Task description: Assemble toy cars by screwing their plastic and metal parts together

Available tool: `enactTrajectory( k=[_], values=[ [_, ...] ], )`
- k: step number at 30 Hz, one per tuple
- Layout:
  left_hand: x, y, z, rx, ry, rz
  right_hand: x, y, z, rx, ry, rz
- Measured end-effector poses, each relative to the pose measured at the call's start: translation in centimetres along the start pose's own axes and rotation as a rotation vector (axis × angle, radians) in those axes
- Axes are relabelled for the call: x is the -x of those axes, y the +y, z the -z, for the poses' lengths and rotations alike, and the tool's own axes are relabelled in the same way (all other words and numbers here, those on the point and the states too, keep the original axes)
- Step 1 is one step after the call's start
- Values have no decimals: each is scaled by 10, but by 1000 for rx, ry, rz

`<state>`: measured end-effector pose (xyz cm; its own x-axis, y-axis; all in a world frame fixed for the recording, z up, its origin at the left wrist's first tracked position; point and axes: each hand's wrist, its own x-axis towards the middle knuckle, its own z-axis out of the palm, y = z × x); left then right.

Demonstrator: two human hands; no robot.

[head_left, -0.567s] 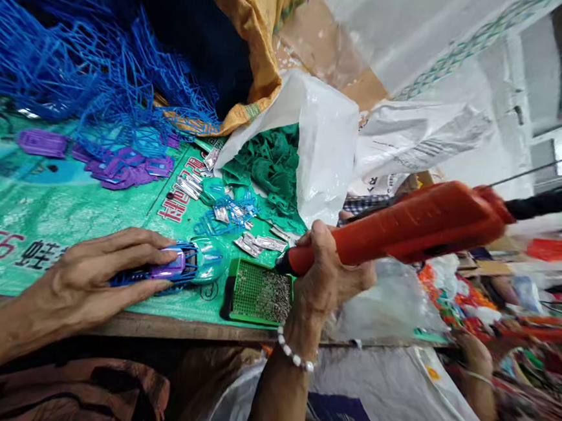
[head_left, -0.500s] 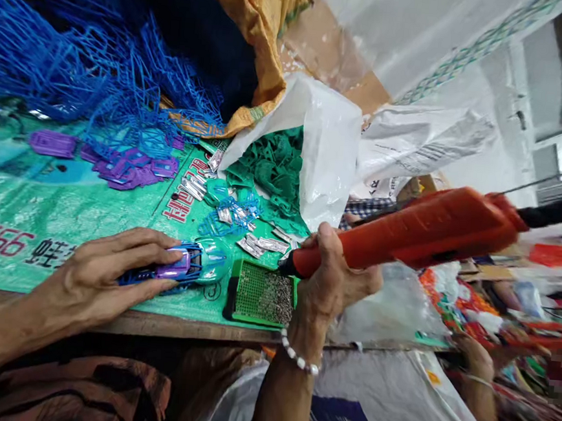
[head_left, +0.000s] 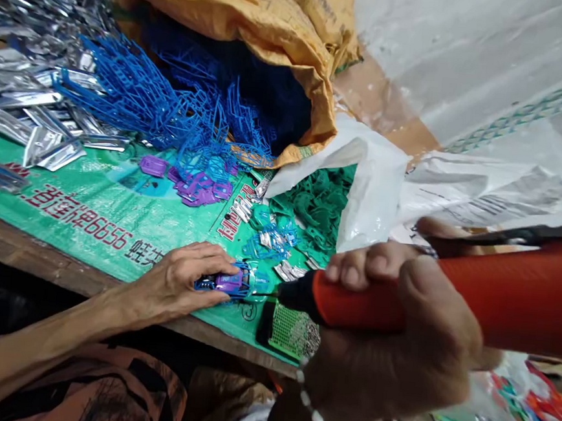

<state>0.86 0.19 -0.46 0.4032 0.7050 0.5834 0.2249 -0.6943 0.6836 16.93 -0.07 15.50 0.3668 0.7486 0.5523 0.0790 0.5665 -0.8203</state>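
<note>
My left hand grips a small toy car with a purple top, a blue frame and a green front end, held down on the green sheet. In my right hand is a red electric screwdriver, its fingers wrapped round the body. The tool's thin bit points left and reaches the car's green front end; whether it touches a screw I cannot make out. Below the tool's black nose sits a small green tray of tiny metal screws, partly covered by the right hand.
Behind the car lie purple parts, silver pieces and a heap of blue frames spilling from an orange sack. A white bag holds green parts. The wooden table edge runs along the front.
The screwdriver has come up from the screw tray and moved left, its bit now at the car's front. My view has turned left, showing more silver pieces. The left hand keeps its grip.
</note>
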Motion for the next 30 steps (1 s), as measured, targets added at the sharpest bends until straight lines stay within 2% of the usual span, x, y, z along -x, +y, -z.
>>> enactTrajectory(
  k=[3, 8, 15, 22, 30],
  values=[
    [1, 1, -2, 36, 9, 20, 10, 4, -14, -87, -35, -57],
    [1, -1, -4, 68, -23, 10, 15, 10, -26, -75, -109, -124],
    [-3, -6, -7, -9, -42, -52, 16, 11, -24, -121, -104, -125],
    [-16, 1, 1, -101, -178, -82, 13, 13, -21, -82, -134, -27],
    [-18, 3, 3, -135, -219, -87, 12, 8, -19, -43, -68, -80]
  ],
)
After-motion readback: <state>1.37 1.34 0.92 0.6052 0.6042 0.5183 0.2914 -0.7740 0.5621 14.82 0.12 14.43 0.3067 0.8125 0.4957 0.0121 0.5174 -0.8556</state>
